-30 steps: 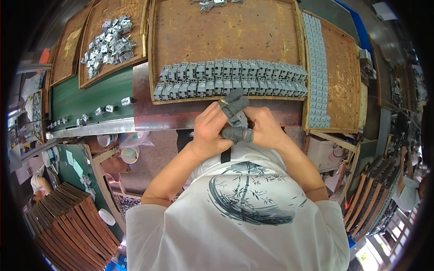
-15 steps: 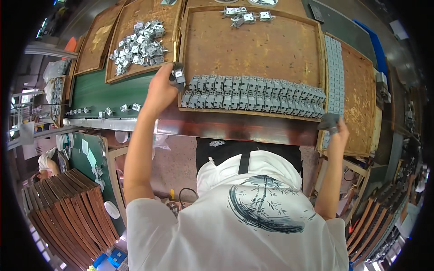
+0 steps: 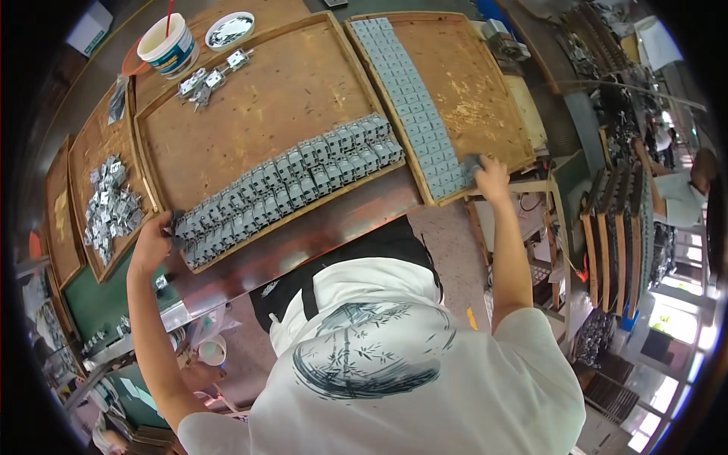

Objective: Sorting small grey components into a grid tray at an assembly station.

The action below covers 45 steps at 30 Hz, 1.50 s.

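Note:
My left hand [image 3: 154,244] is closed at the left end of a double row of small grey metal housings [image 3: 288,176], which stand along the near edge of the middle wooden tray [image 3: 258,83]. Dark coverings show at its fingertips; what they hold is hidden. Over in the right wooden tray [image 3: 470,76], my right hand [image 3: 491,178] is closed at the near right corner of a tightly packed block of flat grey parts [image 3: 413,106]. Something dark covers its fingertips too, and I cannot make out what is between them.
Several loose metal housings [image 3: 208,85] lie at the far left of the middle tray. A heap of them [image 3: 114,208] fills part of another tray to the left. Behind stand a white bucket [image 3: 168,47] and a white dish [image 3: 230,30]. Stacked trays [image 3: 614,235] are at the right.
The view has turned to the right. My left hand, which showed a metal housing at its fingers, has come down to the row's end. My right hand has moved onto the packed block's corner.

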Each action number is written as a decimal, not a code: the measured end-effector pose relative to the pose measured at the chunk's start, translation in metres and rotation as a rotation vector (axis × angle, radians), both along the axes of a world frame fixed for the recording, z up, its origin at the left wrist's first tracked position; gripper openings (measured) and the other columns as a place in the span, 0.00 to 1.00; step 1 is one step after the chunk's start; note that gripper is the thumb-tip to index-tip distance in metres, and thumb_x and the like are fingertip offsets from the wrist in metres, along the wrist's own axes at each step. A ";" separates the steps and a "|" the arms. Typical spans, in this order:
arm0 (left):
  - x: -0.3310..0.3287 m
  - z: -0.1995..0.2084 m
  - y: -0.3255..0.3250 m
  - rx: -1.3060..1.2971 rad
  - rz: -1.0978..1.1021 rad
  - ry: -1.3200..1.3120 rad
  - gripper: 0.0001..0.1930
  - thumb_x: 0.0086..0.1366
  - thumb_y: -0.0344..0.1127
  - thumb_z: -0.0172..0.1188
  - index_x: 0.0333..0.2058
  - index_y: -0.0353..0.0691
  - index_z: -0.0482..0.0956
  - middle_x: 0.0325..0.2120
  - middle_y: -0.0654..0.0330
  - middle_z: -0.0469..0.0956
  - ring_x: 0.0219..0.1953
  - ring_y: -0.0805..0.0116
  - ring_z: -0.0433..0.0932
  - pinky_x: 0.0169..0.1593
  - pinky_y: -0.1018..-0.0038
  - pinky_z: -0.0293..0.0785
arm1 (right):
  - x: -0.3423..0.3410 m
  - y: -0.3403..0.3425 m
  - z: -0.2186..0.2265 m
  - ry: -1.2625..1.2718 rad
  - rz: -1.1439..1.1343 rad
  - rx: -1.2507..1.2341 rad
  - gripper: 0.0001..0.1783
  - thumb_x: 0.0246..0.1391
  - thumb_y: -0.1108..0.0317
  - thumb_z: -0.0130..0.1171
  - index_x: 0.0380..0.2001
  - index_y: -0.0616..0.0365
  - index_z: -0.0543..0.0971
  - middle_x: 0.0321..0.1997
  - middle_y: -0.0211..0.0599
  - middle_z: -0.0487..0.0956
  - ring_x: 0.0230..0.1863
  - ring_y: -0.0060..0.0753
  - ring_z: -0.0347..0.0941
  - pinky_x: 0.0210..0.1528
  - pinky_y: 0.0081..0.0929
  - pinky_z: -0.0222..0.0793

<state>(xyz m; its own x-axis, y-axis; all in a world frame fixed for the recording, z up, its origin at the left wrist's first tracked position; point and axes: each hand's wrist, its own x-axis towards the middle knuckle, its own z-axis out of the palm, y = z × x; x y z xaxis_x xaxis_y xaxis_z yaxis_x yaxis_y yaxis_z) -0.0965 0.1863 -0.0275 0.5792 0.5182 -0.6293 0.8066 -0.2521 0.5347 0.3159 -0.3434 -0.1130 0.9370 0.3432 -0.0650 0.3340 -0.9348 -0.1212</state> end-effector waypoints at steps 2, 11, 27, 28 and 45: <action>-0.012 -0.009 -0.005 0.054 -0.140 -0.283 0.30 0.46 0.13 0.45 0.50 0.33 0.78 0.38 0.61 0.80 0.44 0.67 0.76 0.52 0.73 0.70 | 0.003 -0.009 -0.010 -0.021 0.007 -0.072 0.25 0.50 0.55 0.50 0.50 0.45 0.80 0.53 0.46 0.78 0.55 0.57 0.71 0.54 0.56 0.66; -0.068 0.013 -0.024 0.606 0.394 -0.106 0.19 0.57 0.34 0.60 0.48 0.38 0.77 0.33 0.49 0.82 0.37 0.47 0.80 0.43 0.64 0.74 | 0.022 -0.036 0.004 0.224 -0.031 0.121 0.27 0.55 0.58 0.55 0.55 0.60 0.72 0.55 0.51 0.74 0.56 0.55 0.69 0.60 0.45 0.62; -0.088 -0.037 -0.064 -0.139 1.111 -0.977 0.16 0.63 0.27 0.56 0.51 0.38 0.75 0.31 0.65 0.77 0.26 0.77 0.69 0.25 0.81 0.59 | -0.057 0.106 0.069 0.581 0.021 1.264 0.21 0.59 0.72 0.60 0.55 0.65 0.73 0.43 0.35 0.79 0.38 0.24 0.76 0.33 0.21 0.75; -0.076 -0.031 -0.074 -0.151 1.107 -0.977 0.16 0.63 0.27 0.56 0.51 0.38 0.75 0.31 0.65 0.77 0.26 0.77 0.69 0.25 0.81 0.59 | -0.066 0.116 0.071 0.618 0.072 1.227 0.20 0.57 0.74 0.60 0.54 0.65 0.75 0.43 0.36 0.80 0.37 0.24 0.76 0.33 0.21 0.75; 0.085 0.031 -0.204 -0.449 0.208 -1.226 0.18 0.58 0.24 0.66 0.47 0.31 0.78 0.45 0.62 0.70 0.49 0.69 0.74 0.54 0.73 0.74 | -0.166 0.176 0.150 0.369 0.781 0.678 0.17 0.52 0.66 0.69 0.41 0.63 0.76 0.35 0.43 0.81 0.32 0.37 0.80 0.33 0.28 0.75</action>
<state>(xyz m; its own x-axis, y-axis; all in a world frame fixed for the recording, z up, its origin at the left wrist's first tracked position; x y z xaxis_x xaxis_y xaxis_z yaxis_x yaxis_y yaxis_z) -0.0114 -0.0172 0.0034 0.8281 0.5510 0.1032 -0.2550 0.2062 0.9447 0.1498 -0.1676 0.0365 0.4075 0.9039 0.1302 0.6426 -0.1825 -0.7442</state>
